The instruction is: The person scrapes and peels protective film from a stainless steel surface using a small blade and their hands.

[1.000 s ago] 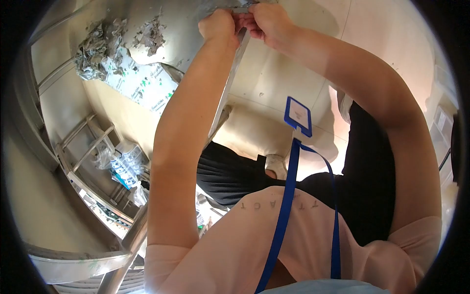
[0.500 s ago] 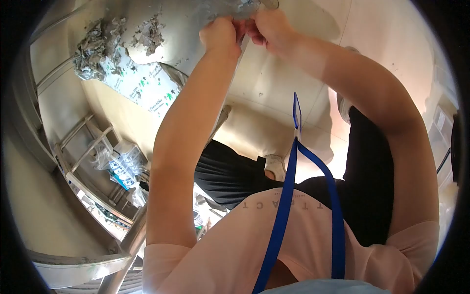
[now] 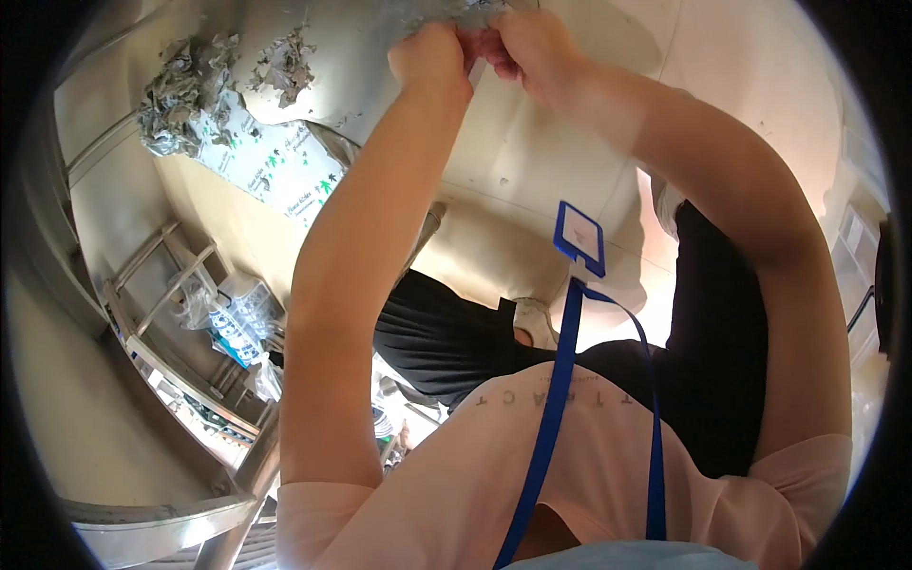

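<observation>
My left hand (image 3: 432, 59) and my right hand (image 3: 527, 49) meet at the top of the view, by the edge of a metal table (image 3: 356, 57). The fingers of both are curled closed and press close together. What lies between them is too small and hidden to make out. Just beyond the hands, at the top edge, is some greyish clear film (image 3: 465, 11). To the left lie crumpled grey scraps (image 3: 285, 66), a larger crumpled heap (image 3: 179, 100) and a white printed sheet (image 3: 271, 166) with green marks.
A metal rack (image 3: 142, 285) stands at the left, with plastic-wrapped packs (image 3: 242, 318) by it. A badge (image 3: 579, 237) on a blue lanyard hangs before my body. Clear containers (image 3: 860, 228) are at the right, and a curved metal rail (image 3: 161, 532) is at lower left.
The right hand has shifted slightly right and down, and the left has moved down a little. Both stay together at the table edge. The badge has swung and turned.
</observation>
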